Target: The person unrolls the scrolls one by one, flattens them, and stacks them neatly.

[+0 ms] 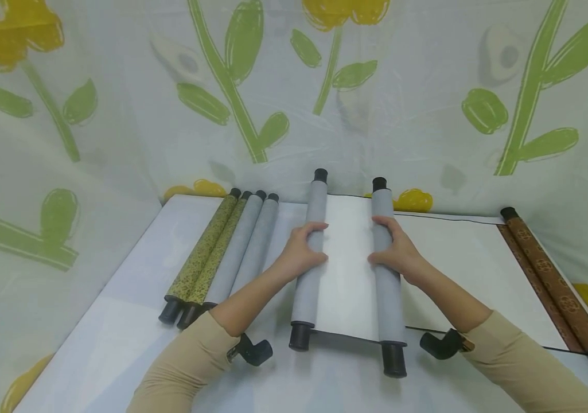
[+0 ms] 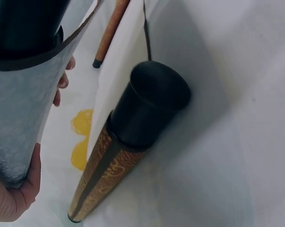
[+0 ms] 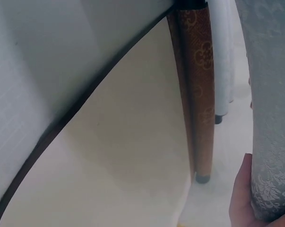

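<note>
Both hands hold a partly unrolled grey-blue hanging scroll with black end knobs and a white sheet (image 1: pixel 349 264) between its rolls. My left hand (image 1: pixel 300 252) grips the left roll (image 1: pixel 306 292), thumb and fingers curled round it. Likewise, my right hand (image 1: pixel 402 249) grips the right roll (image 1: pixel 389 304). The left wrist view shows the left hand (image 2: pixel 14 198) at the lower edge of the grey-blue roll (image 2: pixel 19 113). In the right wrist view, the right hand (image 3: pixel 244 203) wraps the patterned roll (image 3: pixel 274 109).
A brown patterned scroll (image 1: pixel 557 275) lies at the right, its white sheet (image 1: pixel 459 269) spread leftward behind the right arm. In the left wrist view, a brown roll (image 2: pixel 107 165) lies below the held scroll. Left on the table are green-gold scrolls (image 1: pixel 203 252) and grey-blue scrolls (image 1: pixel 257 241). A floral curtain (image 1: pixel 402 132) hangs behind.
</note>
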`<state>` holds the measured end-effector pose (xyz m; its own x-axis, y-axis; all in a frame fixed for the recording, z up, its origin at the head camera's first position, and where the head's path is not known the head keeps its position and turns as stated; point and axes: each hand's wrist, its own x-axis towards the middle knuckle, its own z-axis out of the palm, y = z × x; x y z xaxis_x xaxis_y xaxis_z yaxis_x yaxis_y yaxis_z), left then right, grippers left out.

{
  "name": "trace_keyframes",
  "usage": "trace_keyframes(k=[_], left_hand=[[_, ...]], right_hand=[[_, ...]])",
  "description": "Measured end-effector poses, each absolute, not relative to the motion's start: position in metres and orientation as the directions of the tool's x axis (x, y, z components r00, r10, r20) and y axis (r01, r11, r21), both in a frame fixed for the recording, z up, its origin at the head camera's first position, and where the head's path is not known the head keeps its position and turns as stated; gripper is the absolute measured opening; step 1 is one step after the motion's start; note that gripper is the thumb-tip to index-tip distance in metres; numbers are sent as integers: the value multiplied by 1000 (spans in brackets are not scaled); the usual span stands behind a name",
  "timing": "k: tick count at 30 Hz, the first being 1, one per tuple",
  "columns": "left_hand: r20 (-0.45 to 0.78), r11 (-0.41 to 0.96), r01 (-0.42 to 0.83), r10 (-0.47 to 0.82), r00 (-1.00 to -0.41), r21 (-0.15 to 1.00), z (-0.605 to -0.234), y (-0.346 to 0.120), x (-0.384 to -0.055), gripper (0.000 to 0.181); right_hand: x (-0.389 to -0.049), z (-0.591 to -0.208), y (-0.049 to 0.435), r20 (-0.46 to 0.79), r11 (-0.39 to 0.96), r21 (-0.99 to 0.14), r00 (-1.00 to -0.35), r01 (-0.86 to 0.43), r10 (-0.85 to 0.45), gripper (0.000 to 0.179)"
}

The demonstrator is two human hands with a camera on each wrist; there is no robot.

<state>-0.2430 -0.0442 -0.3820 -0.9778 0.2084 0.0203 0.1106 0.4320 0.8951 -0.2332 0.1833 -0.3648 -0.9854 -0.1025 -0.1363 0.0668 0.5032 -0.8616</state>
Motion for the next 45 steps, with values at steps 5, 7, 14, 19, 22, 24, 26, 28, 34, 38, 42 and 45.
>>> trace_keyframes(k=[5, 7, 14, 19, 22, 24, 26, 28, 34, 38, 42, 45], left_hand=[[56, 443, 151, 221, -974, 884, -384, -48, -242, 55], [65, 436, 158, 219, -973, 886, -385, -49, -243, 51], [27, 444, 119, 207, -978, 888, -388, -51, -244, 52], [18, 462, 116, 211, -977, 880, -386, -51, -244, 65], [17, 460, 112, 204, -979, 881, -385, -51, -244, 65], [19, 463, 113, 203, -979, 879, -385, -51, -244, 65], [22, 469, 117, 203, -979, 876, -384, -51, -244, 66], [23, 481, 119, 202, -979, 869, -383, -52, -243, 64], [28, 487, 121, 194, -981, 865, -381, -58, -244, 53], [48, 468, 133, 189, -981, 874, -381, -62, -246, 49], [31, 460, 109, 175, -984, 881, -381, -64, -247, 55], [21, 470, 98, 168, -986, 877, -382, -64, -248, 62]], right_hand=[[-233, -365, 189, -151, 515, -854, -982, 72, -112, 85], [-233, -365, 192, -166, 519, -851, -980, 84, -113, 81], [-231, -364, 197, -159, 540, -838, -982, 80, -102, 78], [-229, -363, 198, -157, 550, -832, -982, 76, -102, 91], [-229, -362, 198, -156, 554, -829, -983, 75, -101, 91], [-230, -363, 200, -153, 557, -827, -983, 72, -100, 90], [-230, -363, 201, -148, 560, -826, -984, 69, -97, 89], [-231, -363, 202, -139, 564, -824, -986, 61, -96, 86], [-232, -362, 208, -141, 587, -807, -986, 61, -92, 80], [-232, -363, 213, -165, 587, -805, -983, 84, -85, 78], [-234, -366, 217, -160, 592, -802, -984, 83, -79, 78], [-235, -367, 219, -146, 601, -796, -986, 71, -77, 80]])
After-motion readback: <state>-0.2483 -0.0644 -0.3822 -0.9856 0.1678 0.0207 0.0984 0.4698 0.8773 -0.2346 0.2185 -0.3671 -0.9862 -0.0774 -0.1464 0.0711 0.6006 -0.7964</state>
